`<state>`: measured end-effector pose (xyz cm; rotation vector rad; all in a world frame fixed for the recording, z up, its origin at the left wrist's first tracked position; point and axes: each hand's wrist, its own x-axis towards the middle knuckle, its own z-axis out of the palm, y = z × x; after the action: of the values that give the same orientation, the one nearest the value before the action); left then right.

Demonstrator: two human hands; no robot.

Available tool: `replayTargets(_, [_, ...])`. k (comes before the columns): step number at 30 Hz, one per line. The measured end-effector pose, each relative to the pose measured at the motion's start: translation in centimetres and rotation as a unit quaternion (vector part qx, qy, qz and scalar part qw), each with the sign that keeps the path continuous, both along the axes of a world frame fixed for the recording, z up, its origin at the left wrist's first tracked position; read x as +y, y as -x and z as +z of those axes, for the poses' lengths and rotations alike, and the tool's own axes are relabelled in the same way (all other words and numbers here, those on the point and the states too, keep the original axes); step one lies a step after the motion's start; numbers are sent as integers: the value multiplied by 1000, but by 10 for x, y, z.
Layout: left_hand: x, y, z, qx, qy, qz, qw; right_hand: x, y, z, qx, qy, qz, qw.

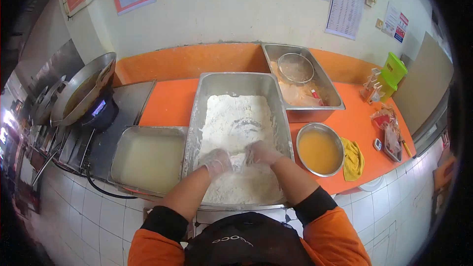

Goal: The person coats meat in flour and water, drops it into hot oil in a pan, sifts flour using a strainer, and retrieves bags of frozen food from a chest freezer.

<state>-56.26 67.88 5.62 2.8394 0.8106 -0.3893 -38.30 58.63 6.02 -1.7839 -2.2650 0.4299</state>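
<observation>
Both my hands wear thin clear plastic gloves and are down in the white flour (236, 113) inside a deep steel pan (194, 118). My left hand (217, 161) lies in the left middle of the flour, its fingers buried or blurred. Just to its right, my right hand (262, 154) dips into the same flour, fingertips smeared and partly covered. A small gap with a flour mound separates the two hands. Whether either one grips anything under the flour cannot be made out.
Left of the pan stands a tray of cloudy liquid (148, 160), near a large wok (84, 91) on a burner. On the right are a bowl of yellow-orange liquid (320, 150), a yellow cloth (353, 160) and a steel container (337, 101) holding a round sieve (295, 67).
</observation>
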Motion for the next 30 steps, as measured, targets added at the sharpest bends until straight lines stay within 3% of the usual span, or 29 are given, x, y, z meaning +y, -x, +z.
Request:
replayTargets(3, [-5, 19, 31, 55, -26, 36, 997, -5, 14, 36, 120, 62, -62, 989])
replayTargets(6, [-25, 28, 38, 144, -14, 50, 988, -27, 2, -38, 127, 237, -59, 961])
replayTargets(8, [-42, 25, 1, 223, 30, -74, 971, -31, 35, -39, 78, 306, 58, 947])
replayTargets(11, [-31, 10, -32, 280, 43, -257, 924, -24, 65, -72, 40, 300, 131, 944])
replayTargets(14, [-32, 8, 8, 306, -74, -393, 864, 0, 49, -106, 5, 262, 138, 955])
replayTargets(15, [-35, 12, 28, 224, -42, -240, 944, 5, 44, -100, -6, 248, 128, 960])
replayTargets(16, [-38, 17, 49, 131, -9, -80, 988, 5, 46, -54, 3, 232, 94, 968])
replayTargets(17, [-36, 19, 61, 32, 26, 84, 996, 4, 48, -7, 14, 216, 60, 974])
replayTargets(19, [-19, 17, 58, 92, 7, -62, 994, 3, 53, 57, 34, 237, -39, 970])
replayTargets(20, [-9, 16, 51, 120, -1, -133, 984, 5, 48, 56, 26, 181, -76, 980])
replayTargets(22, [17, 17, -12, 83, -93, -178, 976, 15, 36, 46, 14, 65, -148, 987])
replayTargets(23, [24, 18, -32, 66, -139, -201, 967, 29, 30, 36, -45, 81, -129, 987])
replayTargets(26, [-4, 15, 39, -82, -3, 106, 991, 63, 14, 1, -188, 124, -67, 972])
replayTargets(30, [12, 24, 11, -245, -4, 14, 969, 70, 20, -30, -83, 126, 11, 988])
